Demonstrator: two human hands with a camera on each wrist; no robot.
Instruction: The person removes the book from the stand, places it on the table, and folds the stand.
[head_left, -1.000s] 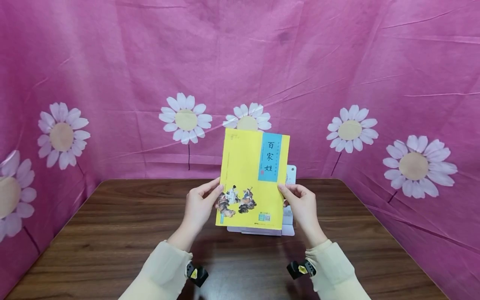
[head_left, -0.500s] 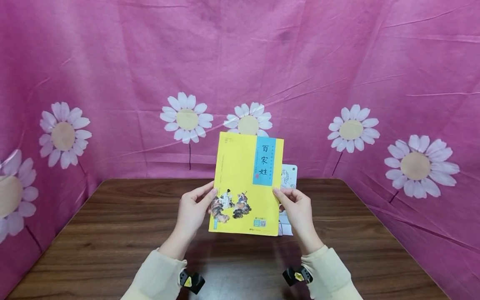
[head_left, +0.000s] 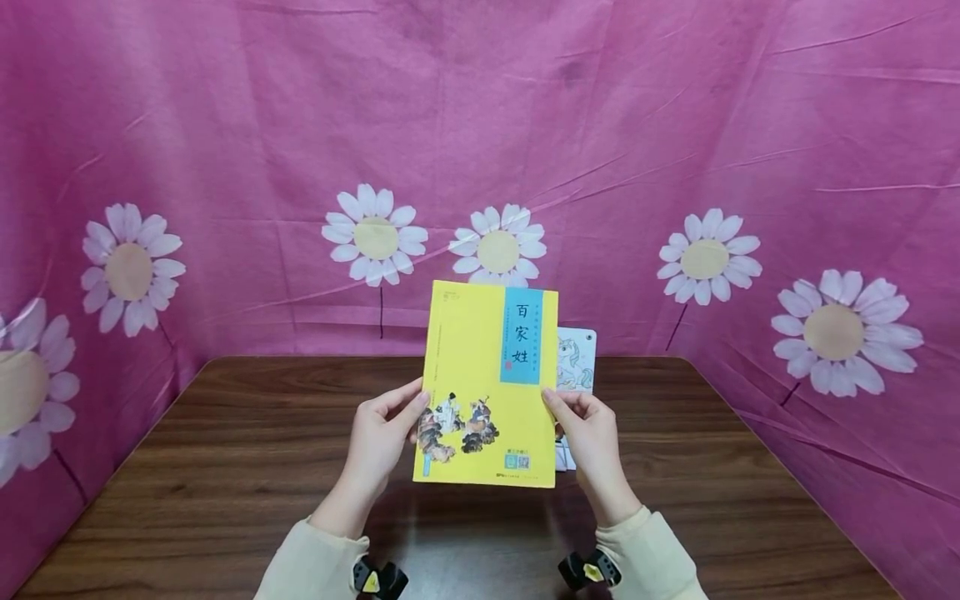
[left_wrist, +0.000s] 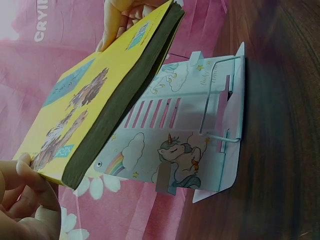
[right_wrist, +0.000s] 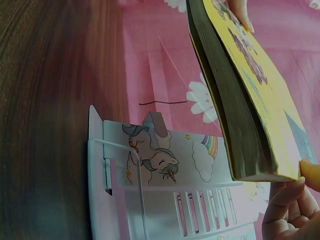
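Observation:
A thick yellow book (head_left: 480, 350) with a blue title panel is held up in front of the body, cover facing the head camera. My left hand (head_left: 378, 437) grips its left edge, thumb on the cover. On the opposite edge, my right hand (head_left: 596, 446) pinches the book the same way; both hands' other fingers are mostly behind it. Behind the book stands a white metal book stand (left_wrist: 185, 135) printed with unicorns and rainbows, mostly hidden in the head view. The wrist views show the book apart from the stand, its page edges (right_wrist: 235, 115) facing down.
The stand has slots, side clips and a wire page holder (left_wrist: 206, 100) at its front ledge. It rests on a dark wooden table (head_left: 247, 467). A pink curtain (head_left: 480, 108) with white daisies hangs behind the table's far edge.
Both hands have brought the book down, a little left and nearer the body. More of the stand's right side shows beside it. The grip on the book stays the same.

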